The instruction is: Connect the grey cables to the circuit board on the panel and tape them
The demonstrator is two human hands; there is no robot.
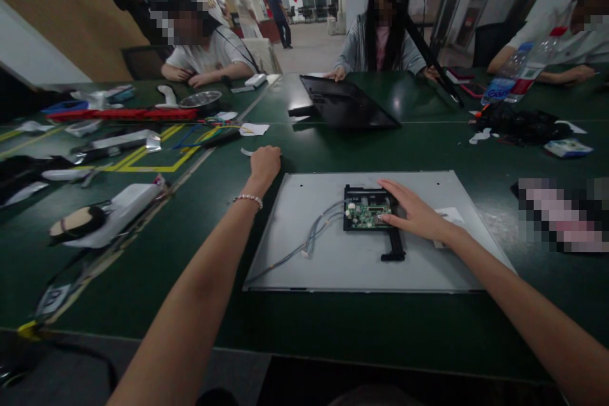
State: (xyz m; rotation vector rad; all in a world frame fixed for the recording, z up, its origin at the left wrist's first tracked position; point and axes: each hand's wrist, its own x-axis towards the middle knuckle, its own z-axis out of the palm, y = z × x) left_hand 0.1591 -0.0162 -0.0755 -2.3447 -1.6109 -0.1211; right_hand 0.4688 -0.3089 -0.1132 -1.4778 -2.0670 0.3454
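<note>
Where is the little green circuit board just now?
In the head view, the green circuit board sits in a black bracket on the pale panel, right of the grey cables, with the right hand at its right end.

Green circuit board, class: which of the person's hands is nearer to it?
Right. The right hand is at the right edge of the green circuit board; the left hand is farther off, near the far left corner of the pale panel.

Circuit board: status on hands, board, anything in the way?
Left hand curled near far-left corner of panel. Right hand spread over right side of bracket. Circuit board in bracket, atop panel. Possible snag: cables across left of panel.
</note>
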